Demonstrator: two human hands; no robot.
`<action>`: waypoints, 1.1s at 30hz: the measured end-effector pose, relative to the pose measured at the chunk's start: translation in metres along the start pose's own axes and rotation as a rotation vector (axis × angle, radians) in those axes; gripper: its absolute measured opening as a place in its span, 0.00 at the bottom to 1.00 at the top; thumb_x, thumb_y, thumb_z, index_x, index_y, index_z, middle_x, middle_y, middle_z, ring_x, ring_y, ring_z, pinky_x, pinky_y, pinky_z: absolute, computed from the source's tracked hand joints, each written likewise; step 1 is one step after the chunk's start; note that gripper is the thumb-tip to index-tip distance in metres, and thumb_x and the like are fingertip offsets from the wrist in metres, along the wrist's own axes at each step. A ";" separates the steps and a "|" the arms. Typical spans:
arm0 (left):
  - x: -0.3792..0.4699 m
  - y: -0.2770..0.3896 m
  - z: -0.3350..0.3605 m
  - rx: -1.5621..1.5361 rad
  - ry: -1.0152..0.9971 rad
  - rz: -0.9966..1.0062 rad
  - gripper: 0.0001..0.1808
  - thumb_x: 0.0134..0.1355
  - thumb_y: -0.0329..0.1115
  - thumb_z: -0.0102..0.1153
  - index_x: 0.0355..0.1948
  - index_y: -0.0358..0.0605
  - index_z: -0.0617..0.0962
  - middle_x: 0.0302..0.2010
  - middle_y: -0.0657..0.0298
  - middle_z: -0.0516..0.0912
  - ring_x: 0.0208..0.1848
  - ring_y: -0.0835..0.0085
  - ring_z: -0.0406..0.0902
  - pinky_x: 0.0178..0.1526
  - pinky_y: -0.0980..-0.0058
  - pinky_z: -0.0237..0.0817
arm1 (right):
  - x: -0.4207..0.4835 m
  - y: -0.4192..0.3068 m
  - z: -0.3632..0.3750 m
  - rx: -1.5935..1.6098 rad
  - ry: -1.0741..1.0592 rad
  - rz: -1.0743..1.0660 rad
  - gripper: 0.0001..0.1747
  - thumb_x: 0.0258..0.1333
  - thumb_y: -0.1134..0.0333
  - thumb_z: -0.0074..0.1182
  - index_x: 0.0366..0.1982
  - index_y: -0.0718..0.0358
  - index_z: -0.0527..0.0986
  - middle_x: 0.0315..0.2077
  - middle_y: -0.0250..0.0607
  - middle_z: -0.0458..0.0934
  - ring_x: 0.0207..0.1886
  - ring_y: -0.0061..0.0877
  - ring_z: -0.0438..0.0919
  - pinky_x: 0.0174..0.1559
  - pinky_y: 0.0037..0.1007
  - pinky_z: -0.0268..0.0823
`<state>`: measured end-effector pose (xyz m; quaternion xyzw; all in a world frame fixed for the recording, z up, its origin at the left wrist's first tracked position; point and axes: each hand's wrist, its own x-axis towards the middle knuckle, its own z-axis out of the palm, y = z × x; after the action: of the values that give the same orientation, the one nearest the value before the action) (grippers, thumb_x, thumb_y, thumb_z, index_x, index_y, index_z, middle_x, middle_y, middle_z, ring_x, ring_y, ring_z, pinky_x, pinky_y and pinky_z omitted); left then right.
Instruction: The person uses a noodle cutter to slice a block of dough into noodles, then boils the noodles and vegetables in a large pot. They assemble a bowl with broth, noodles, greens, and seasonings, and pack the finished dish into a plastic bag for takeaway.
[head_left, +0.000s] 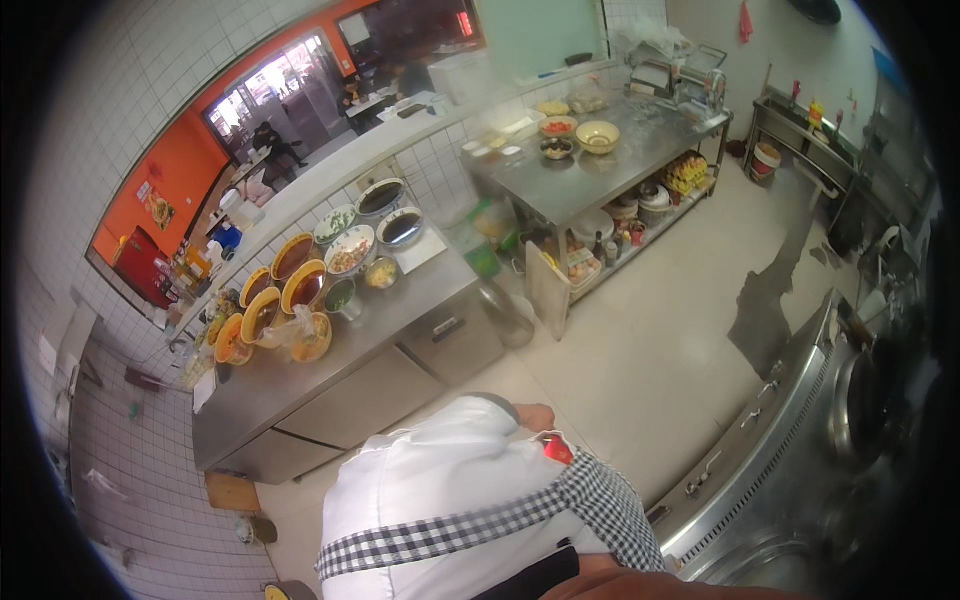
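Note:
My left hand (536, 417) shows only in part, past the dark cuff of a white sleeve (450, 435). Its fingers cannot be made out, nor whether it holds anything. Close by are the black-and-white checked apron (600, 491) and a red patch (557, 448) at its top edge. My right hand is out of view. A steel cooking range (739, 502) with a dark round wok or pan (862, 409) stands at the right. At the left, a steel counter (345, 375) carries bowls of dark liquid, a bowl of chopped food (350, 251) and several yellow tubs of sauce (304, 287).
A steel table (525, 187) with bowls stands at the back, egg trays (686, 174) on its lower shelf. A wooden board (547, 289) leans at its near end. Dark wet patches (761, 322) mark the floor (637, 322). People sit beyond the serving opening.

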<state>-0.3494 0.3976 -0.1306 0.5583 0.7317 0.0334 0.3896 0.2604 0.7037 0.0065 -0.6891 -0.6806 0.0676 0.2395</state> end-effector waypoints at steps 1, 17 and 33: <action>-0.008 -0.008 -0.006 -0.010 0.017 0.021 0.23 0.57 0.48 0.54 0.33 0.35 0.85 0.36 0.42 0.85 0.40 0.47 0.82 0.44 0.53 0.71 | -0.002 -0.004 0.001 0.000 -0.003 -0.003 0.15 0.60 0.69 0.49 0.47 0.70 0.74 0.36 0.51 0.79 0.39 0.41 0.79 0.42 0.40 0.70; -0.219 -0.168 0.028 -0.125 0.021 -0.637 0.21 0.63 0.44 0.46 0.26 0.41 0.84 0.28 0.48 0.84 0.32 0.51 0.82 0.36 0.52 0.69 | 0.010 -0.062 0.028 -0.024 -0.002 -0.137 0.20 0.59 0.73 0.49 0.53 0.72 0.71 0.42 0.53 0.78 0.44 0.40 0.79 0.48 0.37 0.71; -0.254 0.006 0.072 -0.497 0.457 -0.434 0.19 0.67 0.41 0.45 0.38 0.40 0.84 0.38 0.47 0.84 0.44 0.51 0.81 0.48 0.54 0.69 | -0.231 -0.555 0.149 0.653 -1.154 -1.433 0.17 0.60 0.71 0.52 0.50 0.65 0.75 0.37 0.52 0.81 0.40 0.45 0.81 0.44 0.39 0.73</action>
<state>-0.2822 0.1580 -0.0419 0.2577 0.8700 0.2498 0.3380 -0.3196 0.4918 0.0569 0.1272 -0.8987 0.4183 0.0328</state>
